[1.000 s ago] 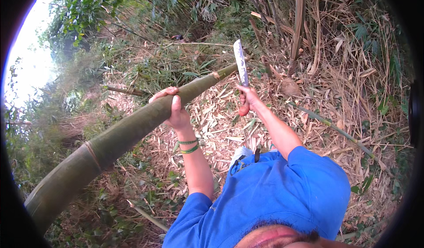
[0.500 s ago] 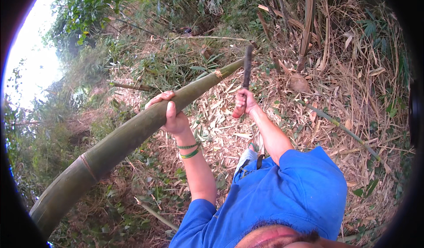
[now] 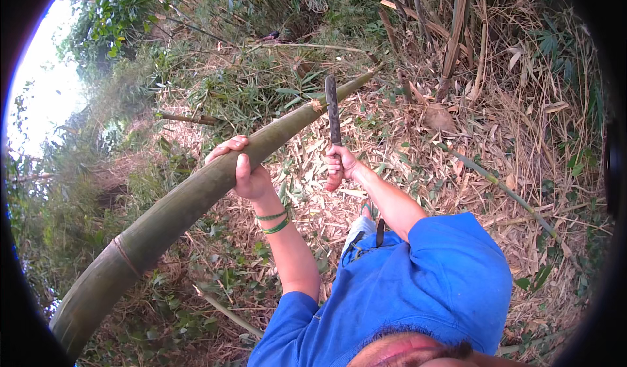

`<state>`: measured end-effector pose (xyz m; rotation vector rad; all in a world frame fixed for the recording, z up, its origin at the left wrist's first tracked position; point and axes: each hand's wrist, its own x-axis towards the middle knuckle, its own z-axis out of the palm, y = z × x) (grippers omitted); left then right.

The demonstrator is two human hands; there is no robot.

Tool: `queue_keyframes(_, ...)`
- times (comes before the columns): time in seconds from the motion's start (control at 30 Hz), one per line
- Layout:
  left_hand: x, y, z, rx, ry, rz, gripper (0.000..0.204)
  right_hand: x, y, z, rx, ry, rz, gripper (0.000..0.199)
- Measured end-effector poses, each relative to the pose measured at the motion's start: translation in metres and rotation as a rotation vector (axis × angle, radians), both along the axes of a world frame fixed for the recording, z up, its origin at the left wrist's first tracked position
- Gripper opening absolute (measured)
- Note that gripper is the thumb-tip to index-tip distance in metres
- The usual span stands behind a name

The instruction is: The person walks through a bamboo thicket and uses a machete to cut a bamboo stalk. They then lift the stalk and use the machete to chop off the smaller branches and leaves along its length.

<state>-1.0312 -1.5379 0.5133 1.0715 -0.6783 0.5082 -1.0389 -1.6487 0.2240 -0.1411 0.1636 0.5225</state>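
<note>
Biggest worry for me here is the machete [image 3: 333, 112]. It crosses the narrow part of the bamboo [image 3: 196, 194] in this view, near a rough pale scar [image 3: 317, 106], and I can't tell if the 2 actually touch. If the steel glances off that smooth round skin, it could skid along toward the left hand [image 3: 253, 183], which has no glove on it. Can't make out which way the sharp edge faces, either.

Other thing: only 1 hand is on the bamboo, and the thick end sticks way out past it to the lower left. That weight could roll or tip the whole thing if the hold slips. There's also a foot [image 3: 370, 208] on the leaf litter [image 3: 313, 197] below, so a low stray swing might be nasty, and loose leaves could make for bad footing.

Pose-wise: left hand is clamped round the bamboo about midway along what shows, fingers curled over the far side, thumb on the near side, forearm angled up to it. Right hand [image 3: 341, 164] is wrapped tight on the machete's handle, well apart from the left, forearm slanting in from the right, blade pointing away from the body. The bamboo runs diagonally over the ground, thin end far off, past the blade.
</note>
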Motion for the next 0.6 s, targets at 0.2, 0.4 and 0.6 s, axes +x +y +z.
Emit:
queue_keyframes(0.2,-0.030,0.013,-0.004,-0.142,0.104,0.333,0.044,0.000,-0.049,-0.001,-0.261,-0.033,0.099,0.030)
queue_keyframes(0.4,-0.049,0.053,-0.037,-0.166,0.165,0.244,0.045,0.023,-0.101,-0.012,0.091,-0.084,0.202,0.033)
queue_keyframes(0.6,-0.064,0.098,-0.052,-0.123,0.146,0.231,0.051,-0.012,-0.032,0.044,-0.282,-0.395,0.801,0.030)
